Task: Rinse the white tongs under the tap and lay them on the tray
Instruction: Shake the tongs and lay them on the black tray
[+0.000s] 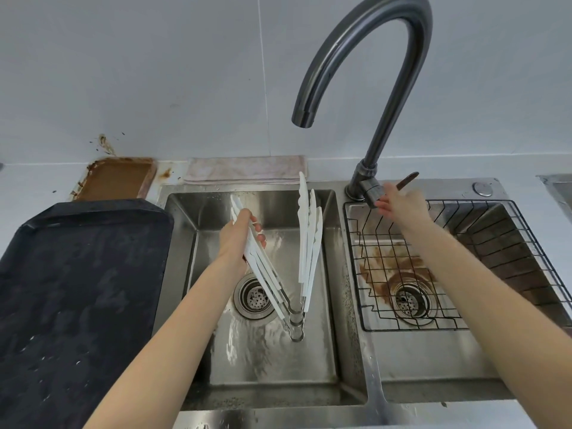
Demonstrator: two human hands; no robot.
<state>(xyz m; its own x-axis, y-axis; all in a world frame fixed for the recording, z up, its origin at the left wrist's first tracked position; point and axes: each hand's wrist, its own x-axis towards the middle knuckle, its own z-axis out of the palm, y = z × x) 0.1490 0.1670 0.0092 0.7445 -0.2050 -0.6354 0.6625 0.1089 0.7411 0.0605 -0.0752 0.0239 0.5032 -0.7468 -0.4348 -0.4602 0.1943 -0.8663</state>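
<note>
Left hand (240, 239): fingers curled around one side of the white tongs (305, 239), a bundle of several, held over the left basin (322, 360). Only the arms at 10 o'clock are gripped; the arms at 12 o'clock splay free and untouched, hinged ends pointing down at 6 o'clock near the drain (253, 297).

Right hand (399, 202): on the tap (371, 88) lever at its base, at 2 o'clock from the tongs. Fingers loosely bent against the lever body; whether they clasp it or just press it, cannot tell.

No water visible falling from the spout. Spout mouth hangs above the free arms. Basin floor wet and rippled.

Tray (77, 289): dark, at 9 o'clock of the basin, speckled with droplets, nothing on it.

Risks, as judged:
- Grip covers one side only; wet plastic and several pairs stacked, so one pair could slide out and drop into the basin
- Sudden strong flow hitting the angled blades could spray toward the wall and counter
- Splayed arms could catch the basin edge when carried left to the tray
</note>
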